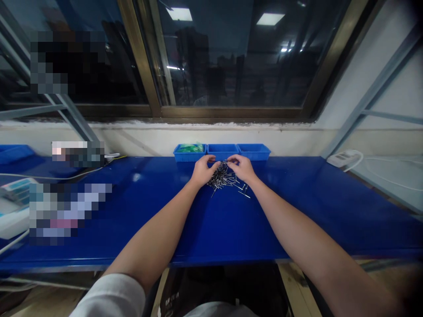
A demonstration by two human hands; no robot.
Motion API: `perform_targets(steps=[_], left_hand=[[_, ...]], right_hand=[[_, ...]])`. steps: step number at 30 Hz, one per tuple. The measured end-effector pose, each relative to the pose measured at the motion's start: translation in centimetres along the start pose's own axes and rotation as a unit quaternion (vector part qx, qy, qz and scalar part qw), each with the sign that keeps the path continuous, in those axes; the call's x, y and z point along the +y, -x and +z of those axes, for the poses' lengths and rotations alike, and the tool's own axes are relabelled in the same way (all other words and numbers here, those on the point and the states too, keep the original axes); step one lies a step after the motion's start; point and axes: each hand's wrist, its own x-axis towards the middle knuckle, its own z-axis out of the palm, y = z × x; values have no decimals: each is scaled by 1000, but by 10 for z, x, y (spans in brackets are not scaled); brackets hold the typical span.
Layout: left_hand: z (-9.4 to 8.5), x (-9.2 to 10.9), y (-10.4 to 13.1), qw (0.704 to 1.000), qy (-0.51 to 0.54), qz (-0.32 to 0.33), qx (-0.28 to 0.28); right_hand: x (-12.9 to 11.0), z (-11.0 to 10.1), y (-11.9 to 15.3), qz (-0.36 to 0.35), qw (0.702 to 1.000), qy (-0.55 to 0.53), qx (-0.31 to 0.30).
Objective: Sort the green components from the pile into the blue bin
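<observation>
Thin, silvery metal pins (222, 178) lie heaped at frame centre on the glossy blue surface (231, 229), probably light, stiff and slippery, best pinched mid-shank. The left hand (202, 171) and right hand (243, 169) curl their fingers, partly open, at the heap; any grip is unclear.

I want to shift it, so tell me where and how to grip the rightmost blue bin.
Best pinch the front rim of the rightmost blue bin, coming from above on the near side: its open top should leave room, while the middle bin crowds its left.
</observation>
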Motion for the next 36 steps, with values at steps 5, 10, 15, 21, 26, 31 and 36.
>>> perform_targets(steps=[5, 10, 15, 21, 26, 31, 36], left_hand=[[-3, -14, -2, 992, -125, -20, 23], [0, -17, -2, 983, -179, -46, -17], [3, -16, -1, 979, -191, -53, -49], [2, -15, 1, 975, -187, -46, -115], [2, -12, 5, 960, -204, 11, -191], [3, -8, 6, 942, -235, 45, -236], [1, -5, 6, 941, -234, 42, -242]], right_hand=[[4, -2, -1, -49, 971, 235, 8], [11, 1, -3, -4, 953, 299, -39], [19, 3, -5, 41, 950, 301, -71], [16, 3, -4, 4, 956, 292, -29], [11, 11, 3, 3, 947, 305, -102], [12, 19, 5, 38, 930, 337, -140], [11, 17, 3, 22, 936, 326, -132]])
